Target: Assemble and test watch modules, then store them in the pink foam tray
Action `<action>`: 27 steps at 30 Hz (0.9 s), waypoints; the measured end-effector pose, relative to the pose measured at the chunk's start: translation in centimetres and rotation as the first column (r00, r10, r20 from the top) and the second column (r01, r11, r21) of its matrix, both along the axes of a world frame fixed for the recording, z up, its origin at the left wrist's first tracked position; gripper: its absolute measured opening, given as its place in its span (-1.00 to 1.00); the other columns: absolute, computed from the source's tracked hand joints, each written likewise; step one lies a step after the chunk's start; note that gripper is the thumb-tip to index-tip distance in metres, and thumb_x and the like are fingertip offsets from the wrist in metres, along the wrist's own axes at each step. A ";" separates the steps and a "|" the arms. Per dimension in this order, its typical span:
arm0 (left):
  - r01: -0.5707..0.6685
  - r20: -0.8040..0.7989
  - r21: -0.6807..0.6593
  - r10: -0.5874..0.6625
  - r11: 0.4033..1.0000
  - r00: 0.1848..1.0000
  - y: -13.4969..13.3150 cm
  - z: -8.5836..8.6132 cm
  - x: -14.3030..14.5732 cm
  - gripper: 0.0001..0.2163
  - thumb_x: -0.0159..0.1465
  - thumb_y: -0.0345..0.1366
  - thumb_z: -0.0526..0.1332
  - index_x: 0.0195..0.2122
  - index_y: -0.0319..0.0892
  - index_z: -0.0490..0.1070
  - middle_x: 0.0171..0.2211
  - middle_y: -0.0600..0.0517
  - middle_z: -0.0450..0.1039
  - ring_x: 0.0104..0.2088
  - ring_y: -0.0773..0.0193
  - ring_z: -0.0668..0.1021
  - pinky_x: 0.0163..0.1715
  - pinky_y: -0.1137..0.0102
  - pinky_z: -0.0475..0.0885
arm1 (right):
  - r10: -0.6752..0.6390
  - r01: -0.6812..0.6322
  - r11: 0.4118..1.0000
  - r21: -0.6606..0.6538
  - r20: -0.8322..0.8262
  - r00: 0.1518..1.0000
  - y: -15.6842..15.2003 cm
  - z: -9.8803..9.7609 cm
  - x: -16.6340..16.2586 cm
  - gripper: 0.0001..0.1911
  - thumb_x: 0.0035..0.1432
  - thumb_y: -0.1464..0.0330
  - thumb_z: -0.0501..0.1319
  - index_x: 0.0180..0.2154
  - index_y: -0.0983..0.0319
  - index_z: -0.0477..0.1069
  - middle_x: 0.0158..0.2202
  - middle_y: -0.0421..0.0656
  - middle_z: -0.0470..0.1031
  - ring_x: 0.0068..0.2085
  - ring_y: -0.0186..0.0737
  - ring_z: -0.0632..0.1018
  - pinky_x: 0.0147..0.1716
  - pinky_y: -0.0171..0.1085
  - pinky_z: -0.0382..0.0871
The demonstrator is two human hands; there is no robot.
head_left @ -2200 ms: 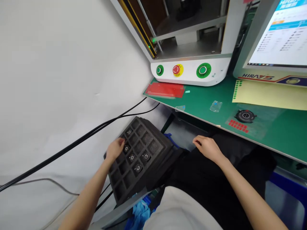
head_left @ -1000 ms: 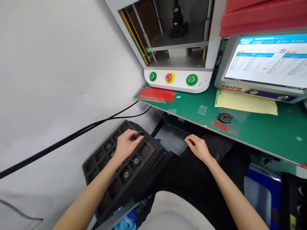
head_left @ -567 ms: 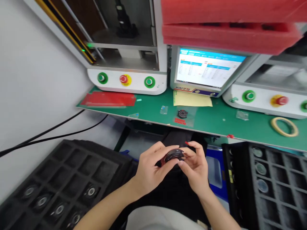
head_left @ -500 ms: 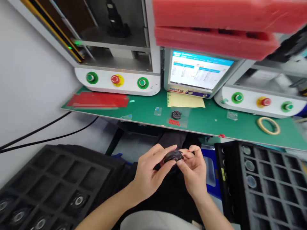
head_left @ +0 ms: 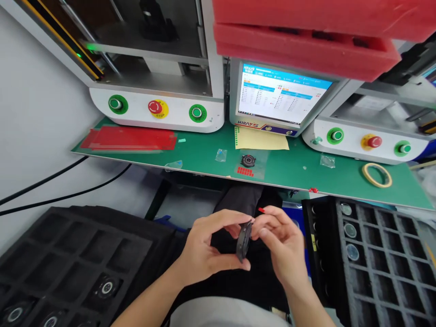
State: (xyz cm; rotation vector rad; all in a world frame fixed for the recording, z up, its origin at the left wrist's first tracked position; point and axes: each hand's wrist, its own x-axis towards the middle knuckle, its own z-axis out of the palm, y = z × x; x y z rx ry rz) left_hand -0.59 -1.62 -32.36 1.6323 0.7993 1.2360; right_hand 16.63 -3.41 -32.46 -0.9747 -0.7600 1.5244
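My left hand [head_left: 204, 250] pinches a small round black part [head_left: 244, 240], held on edge over my lap. My right hand [head_left: 282, 238] has its fingers closed against the part's right face, and a small red tab [head_left: 261, 210] sticks up from its fingertips. To the lower left lies a black foam tray [head_left: 68, 254] with a few of the same round parts in its pockets. At the right stands another dark tray [head_left: 384, 254] holding several round parts.
The green bench [head_left: 293, 170] carries a round black part [head_left: 248, 160] on a film with red stickers [head_left: 245, 172], a red sheet [head_left: 131, 138], yellow paper [head_left: 260, 140], a tape roll [head_left: 376, 175]. Behind stand two machines with green and red buttons [head_left: 155, 107], a monitor [head_left: 281, 94], red foam trays [head_left: 303, 27] above.
My left hand lifted a part out of the left foam tray and brought it to my lap. My right hand joined it. The part has now turned from flat onto its edge.
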 end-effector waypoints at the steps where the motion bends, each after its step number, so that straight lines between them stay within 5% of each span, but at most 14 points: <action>1: -0.042 -0.024 0.026 0.042 0.999 0.999 -0.2 0.2 0.1 -0.45 0.02 -0.22 0.49 0.05 -0.07 0.44 -0.17 -0.03 0.57 -0.21 0.25 0.60 -0.28 0.49 0.56 | -0.063 0.061 0.998 0.035 0.056 0.996 -0.3 0.4 0.1 -0.79 0.07 0.39 0.40 -0.23 0.16 0.47 -0.43 -0.24 0.57 -0.47 -0.38 0.54 -0.44 -0.41 0.46; 3: -0.090 -0.054 0.101 0.096 0.991 0.994 -0.6 0.6 0.3 -0.45 0.02 -0.34 0.49 0.06 -0.09 0.43 -0.12 -0.04 0.55 -0.18 0.28 0.60 -0.28 0.52 0.57 | -0.085 0.078 0.995 0.070 0.099 0.992 -1.0 1.2 0.4 -0.93 0.10 0.41 0.37 -0.34 0.15 0.51 -0.46 -0.25 0.54 -0.49 -0.42 0.50 -0.51 -0.46 0.40; 10: -0.116 -0.211 0.304 0.185 0.946 0.960 -0.8 1.6 0.4 -0.56 0.11 -0.40 0.43 0.03 -0.21 0.44 -0.07 -0.08 0.54 -0.13 0.26 0.63 -0.11 0.46 0.57 | 0.141 -0.141 0.990 -0.006 -0.036 0.989 -1.9 2.1 0.6 -0.95 0.08 0.37 0.39 -0.41 0.15 0.55 -0.48 -0.23 0.48 -0.44 -0.37 0.47 -0.43 -0.38 0.37; 27: -0.081 -0.299 0.332 0.186 0.940 0.936 -0.8 2.7 0.9 -0.72 0.22 -0.31 0.35 -0.05 -0.19 0.44 -0.10 -0.05 0.57 -0.21 0.34 0.65 -0.18 0.54 0.59 | 0.204 -0.232 0.964 -0.132 -0.194 0.959 -1.8 1.7 1.0 -0.91 0.00 0.35 0.44 -0.47 0.15 0.56 -0.54 -0.25 0.46 -0.55 -0.43 0.41 -0.55 -0.43 0.29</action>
